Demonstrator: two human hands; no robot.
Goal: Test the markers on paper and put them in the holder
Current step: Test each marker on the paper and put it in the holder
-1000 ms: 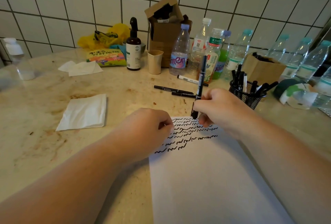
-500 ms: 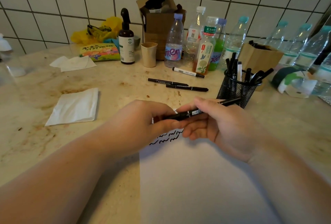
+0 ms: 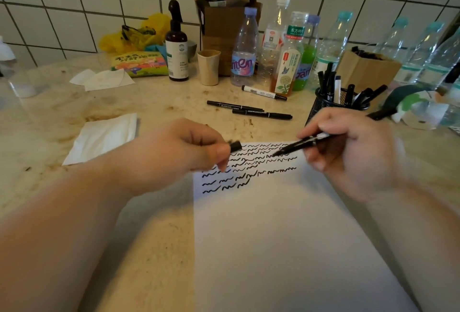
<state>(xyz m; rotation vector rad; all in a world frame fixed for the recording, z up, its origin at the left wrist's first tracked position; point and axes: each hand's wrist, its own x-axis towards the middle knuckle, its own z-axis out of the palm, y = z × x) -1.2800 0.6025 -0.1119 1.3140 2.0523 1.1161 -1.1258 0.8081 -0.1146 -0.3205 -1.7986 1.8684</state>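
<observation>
Right hand grips uncapped marker over paper; left hand pinches cap.

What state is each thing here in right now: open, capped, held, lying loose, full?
Left hand: pinching a black cap.
Right hand: gripping a marker, uncapped, tip over the paper.
Paper: flat, squiggles along its far edge.
Mesh holder: upright, holding several markers.
Three markers on the counter: capped, lying loose.
Cardboard box: flaps open.
</observation>
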